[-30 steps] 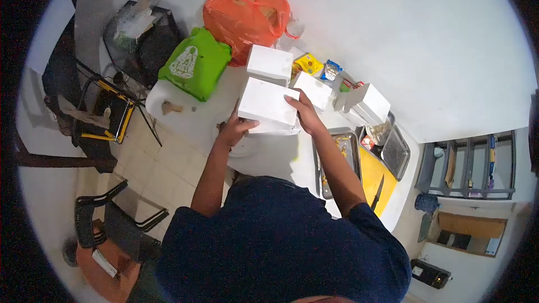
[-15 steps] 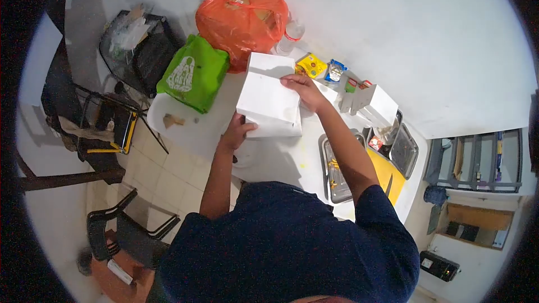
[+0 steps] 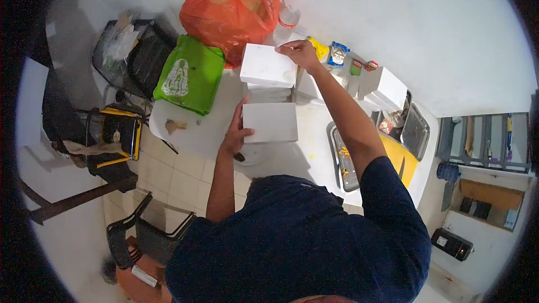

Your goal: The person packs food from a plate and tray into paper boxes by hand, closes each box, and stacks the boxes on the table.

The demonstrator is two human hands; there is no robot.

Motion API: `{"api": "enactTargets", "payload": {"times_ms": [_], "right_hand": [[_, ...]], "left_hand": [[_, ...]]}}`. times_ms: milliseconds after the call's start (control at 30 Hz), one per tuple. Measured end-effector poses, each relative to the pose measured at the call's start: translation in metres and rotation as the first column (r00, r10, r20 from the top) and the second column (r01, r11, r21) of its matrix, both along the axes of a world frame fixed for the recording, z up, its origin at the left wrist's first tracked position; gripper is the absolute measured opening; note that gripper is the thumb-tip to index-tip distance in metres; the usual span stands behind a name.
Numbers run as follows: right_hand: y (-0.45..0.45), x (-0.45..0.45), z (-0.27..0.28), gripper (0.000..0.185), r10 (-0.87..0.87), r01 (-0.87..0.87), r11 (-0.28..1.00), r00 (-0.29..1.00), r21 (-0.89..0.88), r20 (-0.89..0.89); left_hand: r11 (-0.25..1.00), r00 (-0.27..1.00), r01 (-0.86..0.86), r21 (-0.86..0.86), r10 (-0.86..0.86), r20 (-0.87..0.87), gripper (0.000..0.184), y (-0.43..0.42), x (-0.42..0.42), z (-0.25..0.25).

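Observation:
Two white cardboard box parts lie in front of me on the white table, with a greyish gap between them. The nearer white box (image 3: 270,123) has my left hand (image 3: 235,132) at its left side, thumb on the near corner and fingers along the edge. Farther off is the other white box part (image 3: 268,64), raised a little. My right hand (image 3: 301,53) pinches its far right corner. Whether the two parts are joined as box and lid, I cannot tell.
An orange plastic bag (image 3: 229,17) and a green bag (image 3: 190,76) stand at the far left. Yellow and blue packets (image 3: 338,54), another white box (image 3: 383,88), a metal tray (image 3: 345,157) and a knife on a yellow board (image 3: 405,162) lie to the right.
The two white parts have moved apart, opening a gap between them. My right hand has shifted to the far corner of the farther part; the left stays at the near box's side.

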State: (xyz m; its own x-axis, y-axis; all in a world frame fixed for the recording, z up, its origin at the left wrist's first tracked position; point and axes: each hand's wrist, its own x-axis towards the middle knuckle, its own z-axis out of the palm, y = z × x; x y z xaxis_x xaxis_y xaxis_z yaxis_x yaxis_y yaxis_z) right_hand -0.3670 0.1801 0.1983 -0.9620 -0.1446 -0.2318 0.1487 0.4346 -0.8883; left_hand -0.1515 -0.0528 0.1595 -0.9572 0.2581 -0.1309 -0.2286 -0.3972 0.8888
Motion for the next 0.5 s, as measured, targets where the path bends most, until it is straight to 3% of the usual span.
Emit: {"api": "enactTargets", "payload": {"times_ms": [167, 200, 300, 400, 500], "right_hand": [[0.000, 0.017, -0.015, 0.055, -0.117, 0.237, 0.943, 0.893, 0.235, -0.434], [0.004, 0.028, -0.011, 0.050, -0.117, 0.200, 0.967, 0.897, 0.156, -0.426], [0.026, 0.058, -0.034, 0.046, -0.112, 0.269, 0.960, 0.629, 0.080, -0.769], [0.047, 0.130, -0.034, 0.034, -0.373, 0.425, 0.905, 0.755, -0.030, -0.539], [0.077, 0.205, -0.072, 0.027, -0.339, 0.327, 0.941, 0.902, -0.087, -0.267]], "left_hand": [[0.999, 0.997, 0.027, 0.026, -0.029, 0.065, 0.101, 0.002, 0.003, -0.004], [0.999, 0.996, 0.047, 0.017, -0.048, 0.072, 0.101, 0.002, 0.004, -0.004], [0.993, 0.991, 0.118, -0.016, -0.117, 0.069, 0.099, 0.007, -0.002, -0.005], [0.978, 0.977, 0.201, -0.063, -0.195, 0.086, 0.097, 0.011, 0.006, -0.006], [0.952, 0.949, 0.297, -0.077, -0.286, 0.130, 0.094, 0.020, 0.010, -0.008]]}}
